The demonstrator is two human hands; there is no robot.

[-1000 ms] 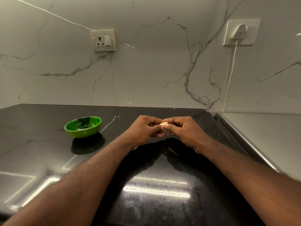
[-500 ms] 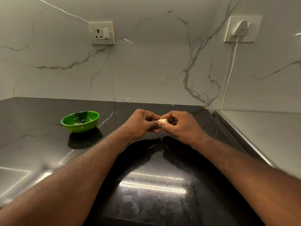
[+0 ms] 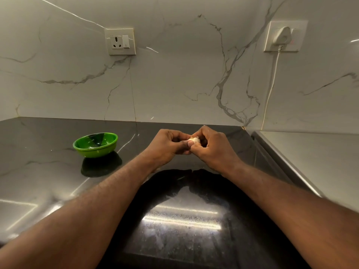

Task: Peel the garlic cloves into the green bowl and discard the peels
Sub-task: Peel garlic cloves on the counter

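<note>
Pinching from both sides, a garlic clove (image 3: 194, 140) is held by the left hand (image 3: 167, 147) and right hand (image 3: 212, 147); the green bowl (image 3: 95, 145) sits far left on the black counter (image 3: 48, 171).

Soft, even indoor light, and a glossy black countertop (image 3: 48, 171) throwing it straight back.

A broad white patch of glare flares low on the stone between the forearms, and thinner streaks gleam at the left. The green bowl (image 3: 95, 145) sits over its own dark mirror image; under the hands the reflection pools black. The marble wall (image 3: 174, 74) is evenly lit, a touch dim. Wide-angle bend bows the wall's lines and stretches the arms at the bottom corners. The centre is sharp, though the garlic clove (image 3: 194, 140) reads small, pale and washed.
</note>
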